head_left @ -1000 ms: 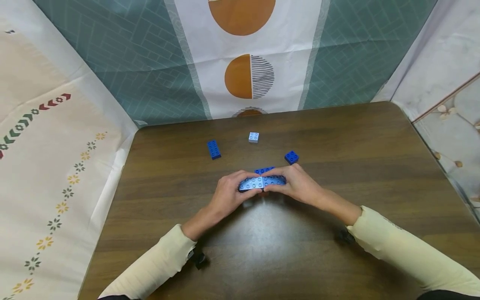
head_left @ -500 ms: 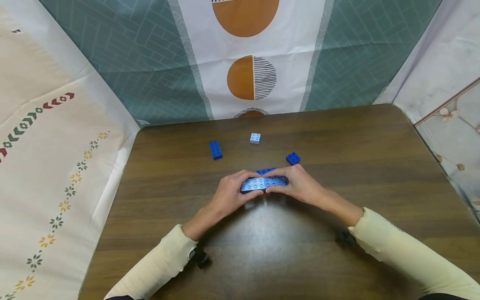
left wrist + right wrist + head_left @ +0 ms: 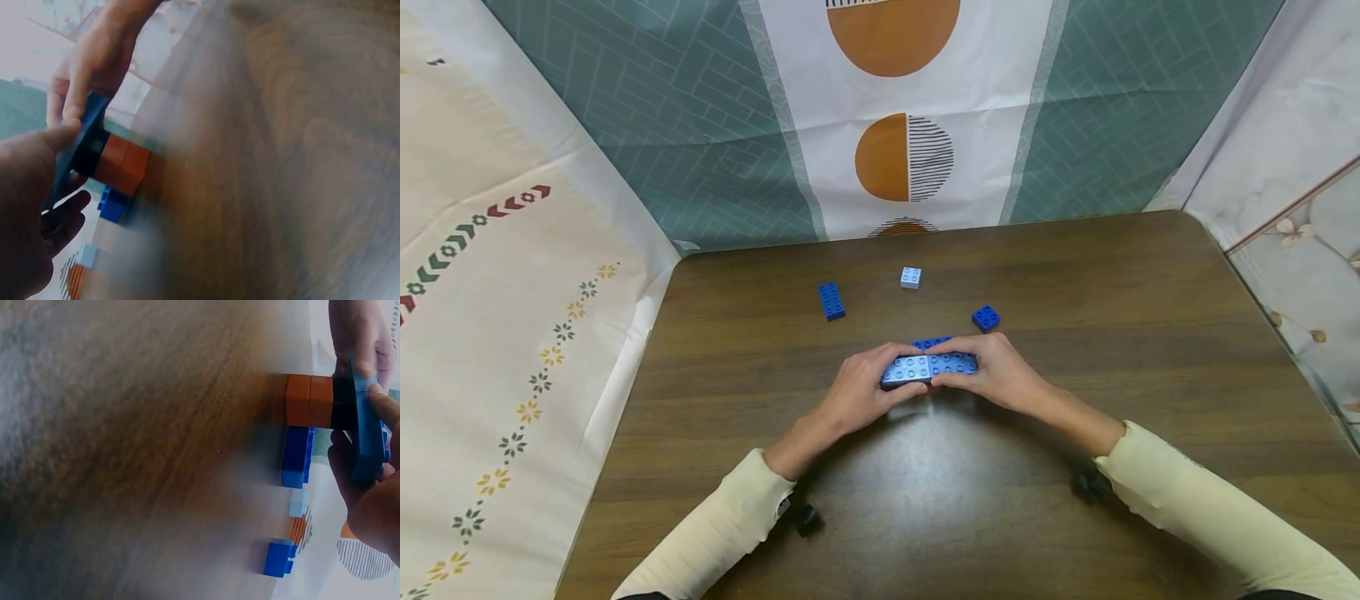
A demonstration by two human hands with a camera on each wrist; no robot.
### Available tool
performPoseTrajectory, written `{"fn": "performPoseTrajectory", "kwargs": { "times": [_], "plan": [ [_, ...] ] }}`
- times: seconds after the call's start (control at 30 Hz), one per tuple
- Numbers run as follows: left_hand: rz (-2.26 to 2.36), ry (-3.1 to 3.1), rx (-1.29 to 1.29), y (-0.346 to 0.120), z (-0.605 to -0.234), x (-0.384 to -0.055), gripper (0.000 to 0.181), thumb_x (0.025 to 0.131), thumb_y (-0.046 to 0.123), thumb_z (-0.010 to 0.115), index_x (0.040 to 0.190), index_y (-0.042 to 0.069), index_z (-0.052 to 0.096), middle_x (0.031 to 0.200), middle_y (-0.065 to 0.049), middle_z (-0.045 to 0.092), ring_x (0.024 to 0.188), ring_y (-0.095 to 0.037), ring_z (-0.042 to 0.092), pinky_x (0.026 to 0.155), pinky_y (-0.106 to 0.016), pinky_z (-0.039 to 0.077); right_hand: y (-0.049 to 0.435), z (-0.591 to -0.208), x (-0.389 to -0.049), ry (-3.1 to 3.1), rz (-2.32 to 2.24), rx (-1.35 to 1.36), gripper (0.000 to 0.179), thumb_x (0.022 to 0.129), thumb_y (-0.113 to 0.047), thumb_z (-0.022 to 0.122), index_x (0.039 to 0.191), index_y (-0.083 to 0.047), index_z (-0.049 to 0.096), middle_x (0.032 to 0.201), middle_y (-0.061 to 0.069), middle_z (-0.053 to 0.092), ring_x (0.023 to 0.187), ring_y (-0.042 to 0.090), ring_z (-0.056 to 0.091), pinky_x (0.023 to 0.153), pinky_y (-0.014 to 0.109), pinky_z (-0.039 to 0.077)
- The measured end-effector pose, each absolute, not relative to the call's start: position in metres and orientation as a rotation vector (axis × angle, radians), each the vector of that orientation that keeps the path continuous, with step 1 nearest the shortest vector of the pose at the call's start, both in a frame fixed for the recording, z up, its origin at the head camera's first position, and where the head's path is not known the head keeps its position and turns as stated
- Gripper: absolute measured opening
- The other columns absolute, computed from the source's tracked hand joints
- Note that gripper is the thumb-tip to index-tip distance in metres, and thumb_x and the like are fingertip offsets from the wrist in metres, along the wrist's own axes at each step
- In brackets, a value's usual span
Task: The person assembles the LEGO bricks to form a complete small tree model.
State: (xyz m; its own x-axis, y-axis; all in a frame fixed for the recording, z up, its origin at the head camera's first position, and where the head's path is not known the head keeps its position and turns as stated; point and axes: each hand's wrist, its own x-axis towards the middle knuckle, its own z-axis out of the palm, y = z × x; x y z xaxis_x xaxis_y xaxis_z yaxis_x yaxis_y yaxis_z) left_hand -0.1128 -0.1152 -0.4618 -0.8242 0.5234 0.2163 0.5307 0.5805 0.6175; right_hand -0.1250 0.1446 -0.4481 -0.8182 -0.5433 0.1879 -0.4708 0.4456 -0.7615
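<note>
Gripping two end-to-end blue bricks (image 3: pixel 907 368) with curled left hand (image 3: pixel 859 385) and right hand (image 3: pixel 1000 371), above a dark block (image 3: pixel 342 401) and stacked orange blocks (image 3: pixel 309 400).

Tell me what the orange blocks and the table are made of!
The orange blocks look like hard plastic, smooth: flat sides, straight edges, one even colour. The table looks like shiny brown wood, with streaky grain and a bright glare, but it might be a printed wood-look surface.
</note>
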Motion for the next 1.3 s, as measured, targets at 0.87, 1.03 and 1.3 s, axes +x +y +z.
{"fn": "performPoseTrajectory", "kwargs": {
  "times": [0.87,1.03,1.3],
  "plan": [
    [-1.029,-2.843,0.021,-0.187,-0.487,-0.195,0.097,0.098,0.048,0.077,0.165,-0.002,0.028,0.165,-0.025,0.040,0.148,-0.042,0.044,0.117,-0.058,0.040,0.141,-0.453,-0.122,2.566,-1.390,-0.782,0.037,0.089,-0.027,0.090,0.124,-0.019,0.080,0.129,0.014,0.074,0.100,0.023,0.067,0.084,0.037,0.055],
    [-0.917,-2.869,0.017,-0.180,-0.491,-0.197,0.096,0.096,0.049,0.079,0.164,0.000,0.033,0.158,-0.024,0.050,0.139,-0.042,0.053,0.110,-0.059,0.047,0.141,-0.454,-0.122,2.567,-1.383,-0.774,0.039,0.089,-0.027,0.090,0.125,-0.019,0.079,0.130,0.013,0.073,0.101,0.023,0.067,0.085,0.036,0.055],
    [-0.832,-2.875,0.035,-0.171,-0.495,-0.201,0.085,0.098,0.044,0.078,0.163,0.004,0.040,0.155,-0.022,0.054,0.134,-0.040,0.058,0.110,-0.057,0.048,0.141,-0.456,-0.121,2.566,-1.393,-0.789,0.043,0.087,-0.029,0.092,0.126,-0.019,0.078,0.130,0.014,0.073,0.099,0.022,0.067,0.082,0.034,0.053]
  ]
}}
